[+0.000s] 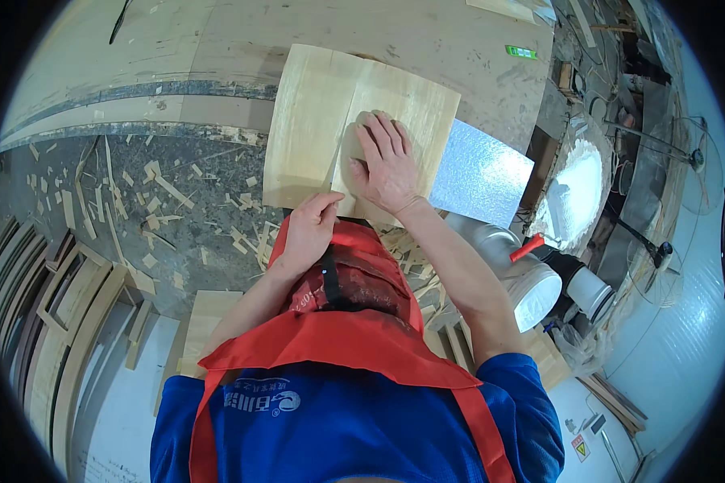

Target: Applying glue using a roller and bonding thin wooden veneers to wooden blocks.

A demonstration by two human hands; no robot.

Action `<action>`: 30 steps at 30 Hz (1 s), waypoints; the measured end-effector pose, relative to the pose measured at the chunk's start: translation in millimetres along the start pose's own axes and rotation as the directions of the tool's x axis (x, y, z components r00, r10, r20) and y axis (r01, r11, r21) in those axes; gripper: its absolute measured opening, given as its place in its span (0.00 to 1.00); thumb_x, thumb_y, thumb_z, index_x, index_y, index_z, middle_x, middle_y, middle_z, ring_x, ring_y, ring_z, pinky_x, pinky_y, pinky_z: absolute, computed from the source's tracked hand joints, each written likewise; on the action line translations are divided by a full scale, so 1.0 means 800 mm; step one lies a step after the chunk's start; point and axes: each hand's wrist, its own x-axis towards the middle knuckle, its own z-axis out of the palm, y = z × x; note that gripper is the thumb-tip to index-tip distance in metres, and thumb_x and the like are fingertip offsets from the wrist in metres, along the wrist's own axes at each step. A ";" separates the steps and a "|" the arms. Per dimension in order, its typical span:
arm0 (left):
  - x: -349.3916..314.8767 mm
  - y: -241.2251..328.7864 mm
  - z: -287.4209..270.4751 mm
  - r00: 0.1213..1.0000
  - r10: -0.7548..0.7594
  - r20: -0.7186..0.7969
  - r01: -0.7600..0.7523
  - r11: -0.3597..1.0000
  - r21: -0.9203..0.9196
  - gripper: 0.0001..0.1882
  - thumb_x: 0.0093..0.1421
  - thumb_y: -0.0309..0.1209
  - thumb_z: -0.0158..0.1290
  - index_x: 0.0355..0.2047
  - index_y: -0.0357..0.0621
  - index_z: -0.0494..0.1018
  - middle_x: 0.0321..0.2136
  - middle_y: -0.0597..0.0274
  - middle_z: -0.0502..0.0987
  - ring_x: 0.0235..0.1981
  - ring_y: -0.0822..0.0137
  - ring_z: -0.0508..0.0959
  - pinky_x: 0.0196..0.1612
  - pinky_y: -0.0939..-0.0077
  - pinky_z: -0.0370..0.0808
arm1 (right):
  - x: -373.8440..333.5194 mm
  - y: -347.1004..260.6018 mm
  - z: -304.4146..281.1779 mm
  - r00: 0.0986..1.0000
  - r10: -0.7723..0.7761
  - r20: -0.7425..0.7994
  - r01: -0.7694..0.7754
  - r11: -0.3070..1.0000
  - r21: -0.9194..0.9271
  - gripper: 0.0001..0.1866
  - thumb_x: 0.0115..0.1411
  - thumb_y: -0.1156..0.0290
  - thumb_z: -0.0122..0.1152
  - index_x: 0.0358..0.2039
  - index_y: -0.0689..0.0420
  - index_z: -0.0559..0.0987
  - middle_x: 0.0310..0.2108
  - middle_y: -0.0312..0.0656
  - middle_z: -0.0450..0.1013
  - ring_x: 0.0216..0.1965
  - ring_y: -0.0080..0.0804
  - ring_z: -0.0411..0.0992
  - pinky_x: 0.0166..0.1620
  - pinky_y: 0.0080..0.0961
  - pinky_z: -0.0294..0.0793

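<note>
Two pale wood panels (310, 121) lie side by side at the worktable's (475, 76) near edge.
The right hand (388, 165) rests flat on the right panel (423, 117), fingers extended, thumb apart; the left hand (310, 229), fingers curled, is at seven o'clock by the seam; whether it grips, I cannot tell from here. Outward from the panels: glossy sheet (482, 173) at four, small green item (521, 52) at two, floor offcuts (171, 191) at eight.

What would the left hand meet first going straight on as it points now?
Probably the thumb of the right hand, just ahead of the left hand over the pale wooden panel; height is hard to judge.
</note>
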 end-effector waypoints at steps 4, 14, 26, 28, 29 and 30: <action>0.001 -0.006 0.000 1.000 0.007 -0.017 -0.007 0.999 -0.032 0.11 0.71 0.22 0.51 0.50 0.37 0.80 0.36 0.50 0.81 0.29 0.63 0.84 0.36 0.70 0.79 | 0.001 -0.001 0.001 1.000 -0.005 -0.010 0.005 1.000 -0.001 0.35 0.61 0.60 0.66 0.65 0.62 0.71 0.71 0.53 0.62 0.74 0.53 0.57 0.75 0.55 0.54; 0.003 -0.012 0.001 0.994 -0.107 0.006 0.107 0.989 -0.103 0.11 0.73 0.24 0.53 0.52 0.38 0.80 0.35 0.59 0.83 0.33 0.71 0.84 0.39 0.75 0.79 | 0.002 -0.002 0.000 1.000 -0.019 -0.012 0.019 1.000 -0.016 0.39 0.58 0.55 0.71 0.65 0.61 0.71 0.70 0.53 0.63 0.74 0.53 0.57 0.75 0.55 0.54; 0.003 -0.018 0.003 0.995 -0.102 -0.008 0.100 0.986 -0.130 0.11 0.73 0.24 0.52 0.51 0.37 0.80 0.35 0.61 0.84 0.31 0.71 0.84 0.38 0.75 0.79 | 0.003 -0.005 -0.003 1.000 -0.021 -0.020 0.021 1.000 -0.017 0.41 0.57 0.52 0.73 0.65 0.62 0.71 0.69 0.52 0.63 0.73 0.53 0.58 0.75 0.55 0.54; 0.003 -0.020 0.003 0.995 -0.103 -0.011 0.101 0.986 -0.136 0.11 0.73 0.24 0.52 0.51 0.37 0.80 0.35 0.61 0.84 0.31 0.71 0.84 0.37 0.75 0.79 | 0.003 -0.006 -0.003 1.000 -0.018 -0.015 0.017 1.000 -0.023 0.42 0.57 0.52 0.73 0.65 0.62 0.71 0.69 0.53 0.63 0.73 0.53 0.58 0.75 0.55 0.54; 0.003 -0.021 0.002 0.995 -0.101 -0.010 0.099 0.988 -0.120 0.11 0.73 0.24 0.52 0.51 0.37 0.81 0.34 0.61 0.84 0.31 0.71 0.84 0.37 0.74 0.79 | 0.004 -0.006 -0.002 1.000 -0.018 -0.015 0.018 1.000 -0.022 0.42 0.57 0.52 0.73 0.65 0.62 0.71 0.69 0.53 0.63 0.73 0.53 0.58 0.75 0.55 0.54; 0.003 -0.023 0.001 0.995 -0.100 -0.009 0.098 0.990 -0.104 0.11 0.73 0.24 0.53 0.51 0.37 0.81 0.34 0.61 0.84 0.31 0.72 0.84 0.37 0.74 0.79 | 0.004 -0.006 -0.002 1.000 -0.019 -0.013 0.018 1.000 -0.022 0.42 0.57 0.51 0.73 0.65 0.62 0.71 0.69 0.53 0.63 0.74 0.53 0.57 0.75 0.55 0.54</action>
